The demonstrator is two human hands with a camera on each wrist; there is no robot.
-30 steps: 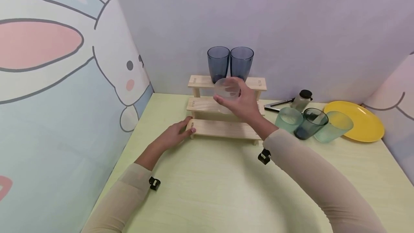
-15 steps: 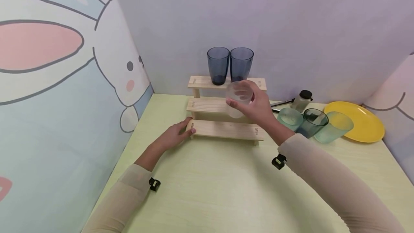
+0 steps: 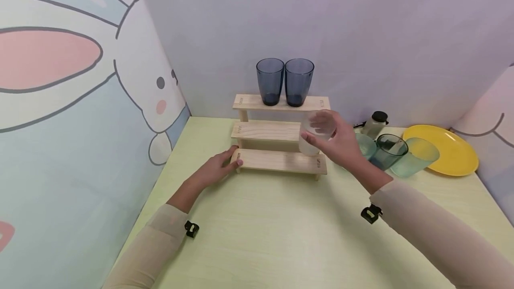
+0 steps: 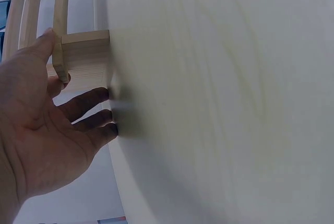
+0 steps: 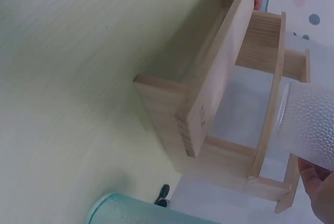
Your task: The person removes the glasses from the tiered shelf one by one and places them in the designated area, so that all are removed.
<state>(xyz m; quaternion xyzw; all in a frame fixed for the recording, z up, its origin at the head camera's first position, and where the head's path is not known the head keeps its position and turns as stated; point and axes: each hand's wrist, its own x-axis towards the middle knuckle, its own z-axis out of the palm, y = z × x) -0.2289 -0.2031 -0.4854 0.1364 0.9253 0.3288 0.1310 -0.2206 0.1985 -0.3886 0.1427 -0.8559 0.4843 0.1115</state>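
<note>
My right hand point(image 3: 342, 142) grips a clear, textured plastic cup point(image 3: 308, 141), held upright in front of the right end of a three-step wooden rack point(image 3: 277, 160). Bumps cover the wall of this cup point(image 5: 309, 122) in the right wrist view, where it appears near the upper steps. My left hand point(image 3: 215, 168) pinches the left end of the rack's lowest step. In the left wrist view, that hand's thumb and index finger lie on either side of the board point(image 4: 61, 51), and the other fingers spread below. Two blue glasses point(image 3: 270, 81) stand side by side on the top step.
Right of the rack stand a pale green cup point(image 3: 366, 146), a dark blue-grey glass point(image 3: 387, 153) and another green cup point(image 3: 413, 159). A yellow plate point(image 3: 458, 153) lies beyond them. Behind these is a small black-capped bottle point(image 3: 374, 124). Walls border the table point(image 3: 261, 235).
My right hand has carried the clear cup rightward and a little lower, from the middle of the rack to its right end. The left hand stays on the lowest step.
</note>
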